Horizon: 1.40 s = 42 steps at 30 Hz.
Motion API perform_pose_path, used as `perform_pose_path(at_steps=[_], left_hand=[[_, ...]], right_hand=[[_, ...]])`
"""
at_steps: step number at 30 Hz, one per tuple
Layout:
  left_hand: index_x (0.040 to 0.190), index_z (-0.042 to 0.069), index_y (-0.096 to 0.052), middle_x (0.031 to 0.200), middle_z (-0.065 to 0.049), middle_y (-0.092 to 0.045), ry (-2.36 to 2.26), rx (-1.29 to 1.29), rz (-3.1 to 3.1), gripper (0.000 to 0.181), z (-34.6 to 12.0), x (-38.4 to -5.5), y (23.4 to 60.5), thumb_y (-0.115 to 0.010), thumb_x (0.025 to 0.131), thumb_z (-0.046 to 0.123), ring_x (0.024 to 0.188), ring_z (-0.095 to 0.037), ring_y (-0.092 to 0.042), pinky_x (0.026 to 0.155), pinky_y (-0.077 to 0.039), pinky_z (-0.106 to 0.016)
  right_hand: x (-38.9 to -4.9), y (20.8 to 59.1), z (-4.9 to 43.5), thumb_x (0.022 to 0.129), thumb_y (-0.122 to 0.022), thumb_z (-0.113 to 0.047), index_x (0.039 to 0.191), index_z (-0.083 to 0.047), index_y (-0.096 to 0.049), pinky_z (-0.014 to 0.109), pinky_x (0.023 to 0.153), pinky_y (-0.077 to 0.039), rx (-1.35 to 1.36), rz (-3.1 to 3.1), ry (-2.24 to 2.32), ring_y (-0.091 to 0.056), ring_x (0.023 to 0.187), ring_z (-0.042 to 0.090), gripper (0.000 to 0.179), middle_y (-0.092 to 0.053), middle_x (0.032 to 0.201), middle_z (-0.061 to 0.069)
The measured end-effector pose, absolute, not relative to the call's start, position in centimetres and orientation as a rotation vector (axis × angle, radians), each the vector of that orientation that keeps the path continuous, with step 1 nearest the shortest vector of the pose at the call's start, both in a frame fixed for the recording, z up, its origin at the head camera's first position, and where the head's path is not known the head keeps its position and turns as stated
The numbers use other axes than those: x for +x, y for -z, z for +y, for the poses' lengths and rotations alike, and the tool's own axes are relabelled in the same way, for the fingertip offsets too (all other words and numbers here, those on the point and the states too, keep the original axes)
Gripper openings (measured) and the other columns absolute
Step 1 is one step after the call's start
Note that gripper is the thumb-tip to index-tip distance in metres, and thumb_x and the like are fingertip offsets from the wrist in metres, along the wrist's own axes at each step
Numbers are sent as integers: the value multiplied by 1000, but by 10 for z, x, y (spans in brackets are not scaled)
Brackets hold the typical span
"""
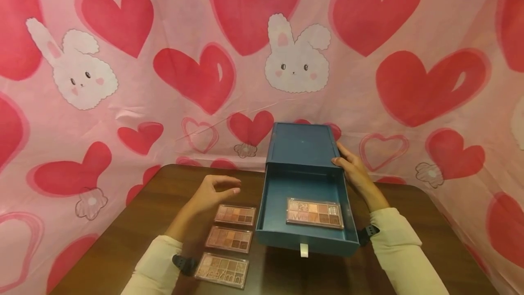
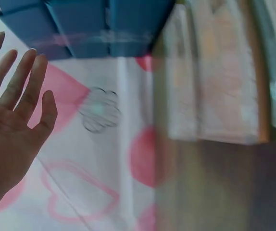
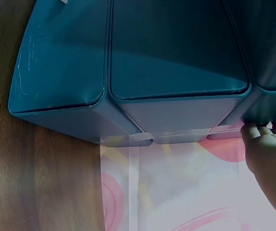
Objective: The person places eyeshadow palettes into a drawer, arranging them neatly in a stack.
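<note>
A blue drawer box (image 1: 303, 142) stands on the table with its top drawer (image 1: 282, 236) pulled out toward me. An eyeshadow palette (image 1: 314, 213) lies inside, toward the right of the drawer floor. My right hand (image 1: 357, 174) holds the box's upper right side, thumb at the front edge of its top. My left hand (image 1: 214, 192) hovers left of the drawer with nothing in it, fingers and thumb apart. Below it three more eyeshadow palettes form a column: a far one (image 1: 235, 214), a middle one (image 1: 229, 239) and a near one (image 1: 222, 270).
A white pull tab (image 1: 304, 250) hangs from the drawer's front. The brown wooden table (image 1: 139, 222) reaches back to a pink cloth (image 1: 348, 104) printed with hearts and rabbits, which rises right behind the box. More drawer fronts (image 3: 176, 53) show in the right wrist view.
</note>
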<state>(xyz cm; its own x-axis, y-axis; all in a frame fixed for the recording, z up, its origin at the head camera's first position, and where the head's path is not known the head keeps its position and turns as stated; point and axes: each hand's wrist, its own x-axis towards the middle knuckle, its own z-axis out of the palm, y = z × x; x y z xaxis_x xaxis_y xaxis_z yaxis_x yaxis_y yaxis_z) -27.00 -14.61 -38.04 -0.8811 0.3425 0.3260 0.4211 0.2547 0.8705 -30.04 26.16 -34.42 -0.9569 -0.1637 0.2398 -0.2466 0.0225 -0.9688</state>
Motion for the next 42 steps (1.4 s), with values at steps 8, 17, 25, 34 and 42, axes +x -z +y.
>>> perform_pose_path(at_steps=[8, 17, 25, 34, 42], left_hand=[[118, 0, -73, 126, -23, -70, 1647, -497, -2582, 32, -166, -284, 407, -74, 90, 15, 112, -24, -68, 95, -56, -37], [126, -10, -65, 131, -34, -63, 1674, -545, -2639, 46, -182, -300, 434, -77, 87, 10, 100, -29, -75, 84, -60, -28], [129, -8, -64, 132, -30, -65, 1513, -679, -2747, 55, -197, -305, 456, -83, 81, 12, 128, -49, -58, 103, -51, -58], [134, -5, -61, 133, -26, -65, 1440, -732, -2857, 65, -205, -306, 471, -86, 78, 14, 126, -43, -59, 111, -42, -61], [129, -3, -66, 133, -24, -66, 1351, -749, -2886, 64, -204, -307, 472, -90, 73, 15, 131, -46, -54, 115, -34, -65]], right_hand=[[-300, 345, 262, 98, -44, -5, 161, 2, -9, 4, 90, -47, 459, -2180, -2134, -51, 106, -14, 72, -12, 169, 25], [-301, 344, 263, 97, -45, -5, 160, 2, -11, 4, 94, -45, 460, -2178, -2120, -50, 113, -10, 72, -13, 169, 24], [-301, 343, 264, 97, -46, -8, 161, -1, -13, 3, 102, -37, 435, -2249, -2046, -35, 139, 13, 73, -13, 170, 17], [-302, 345, 263, 97, -44, -6, 160, 2, -9, 1, 95, -42, 475, -2193, -2103, -46, 114, -11, 73, -10, 170, 23], [-302, 346, 263, 97, -44, -5, 160, 3, -10, 1, 95, -41, 477, -2199, -2080, -43, 118, -9, 73, -10, 170, 23]])
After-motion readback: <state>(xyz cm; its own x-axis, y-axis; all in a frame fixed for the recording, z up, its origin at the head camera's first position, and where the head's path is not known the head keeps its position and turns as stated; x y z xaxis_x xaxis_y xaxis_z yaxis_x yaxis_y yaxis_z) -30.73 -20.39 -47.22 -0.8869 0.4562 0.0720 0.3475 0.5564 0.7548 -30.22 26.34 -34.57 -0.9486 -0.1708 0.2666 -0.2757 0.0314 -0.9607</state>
